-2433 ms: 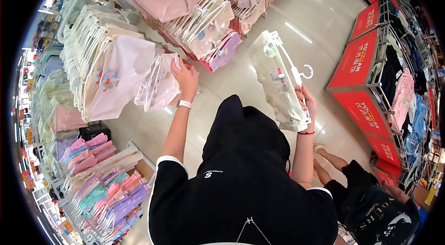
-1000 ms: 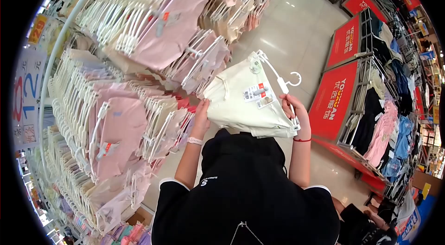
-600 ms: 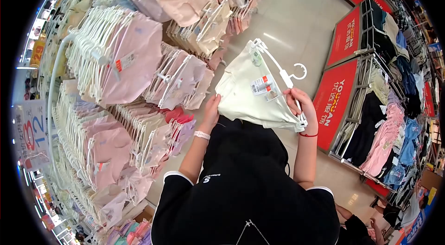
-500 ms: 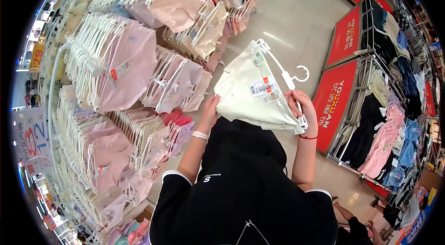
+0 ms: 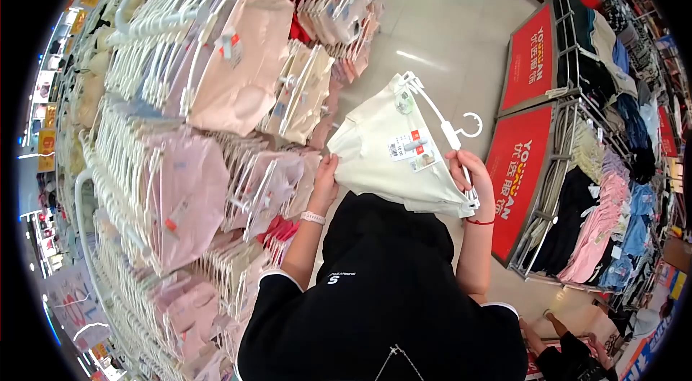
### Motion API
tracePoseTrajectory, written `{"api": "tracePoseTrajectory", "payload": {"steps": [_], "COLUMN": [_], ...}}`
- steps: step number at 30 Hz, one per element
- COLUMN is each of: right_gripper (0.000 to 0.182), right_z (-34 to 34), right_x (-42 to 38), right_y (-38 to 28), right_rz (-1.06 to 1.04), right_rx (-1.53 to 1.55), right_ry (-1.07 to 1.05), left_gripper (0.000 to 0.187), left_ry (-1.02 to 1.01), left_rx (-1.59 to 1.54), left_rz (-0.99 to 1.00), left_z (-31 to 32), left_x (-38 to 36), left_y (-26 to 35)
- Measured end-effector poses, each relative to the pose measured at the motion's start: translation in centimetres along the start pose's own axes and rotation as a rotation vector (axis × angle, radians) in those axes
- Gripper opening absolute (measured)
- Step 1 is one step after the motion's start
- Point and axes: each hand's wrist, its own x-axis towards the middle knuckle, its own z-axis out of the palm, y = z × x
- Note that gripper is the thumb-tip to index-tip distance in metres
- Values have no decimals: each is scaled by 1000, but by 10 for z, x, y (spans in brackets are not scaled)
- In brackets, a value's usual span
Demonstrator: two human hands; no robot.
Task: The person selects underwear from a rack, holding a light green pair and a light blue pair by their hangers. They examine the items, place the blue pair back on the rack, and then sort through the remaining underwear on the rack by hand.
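Briefs [image 5: 378, 147], apparently one pair, stretch between two hands [image 5: 324, 180] [image 5: 473, 175].

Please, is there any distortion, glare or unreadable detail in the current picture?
Head view: strong fisheye distortion, with black corners; head view: a white glare streak on the glossy floor; head view: cream briefs reasonably sharp, but the tag's smallest print unreadable.

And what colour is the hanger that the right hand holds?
The hanger is white; it shows best in the head view.
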Motion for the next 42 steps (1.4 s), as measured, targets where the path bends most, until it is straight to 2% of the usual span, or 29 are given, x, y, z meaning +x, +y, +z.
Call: {"api": "tracePoseTrajectory", "payload": {"steps": [8,14,17,18,21,24,27,30,33,36,42], "right_gripper": [28,29,28,28,28,27,29,29,28,27,28], "right_z": [-2,2,-3,-9,-11,-15,-26,-32,-31,-32,-35], "right_x": [102,144,163,170,185,196,203,209,210,212,211], "right_y": [-27,-41,-52,-53,-71,-84,-91,-93,-100,-103,-108], "right_rz": [83,148,185,165,208,236,232,226,227,242,245], "right_rx": [37,64,96,63,-36,-45,-124,-114,-131,-98,-147], "right_ry": [32,51,57,24,41,-25,-17,-55,-50,-78,-48], "left_gripper": [33,34,36,41,45,49,47,37,26,22,25], "left_ry": [92,159,352,367,580,806,691,693,667,560,548], "left_rx": [-85,-32,912,1103,1530,1595,1664,1680,1639,1551,1506], "left_rz": [-31,-52,282,451,730,682,444,403,59,127,138], "left_z": [-3,0,-25,2,18,3,-40,-57,-62,-71,-72], "left_x": [80,111,126,115,106,101,112,126,133,127,127], "left_y": [25,34,21,52,89,98,86,83,90,87,86]}}
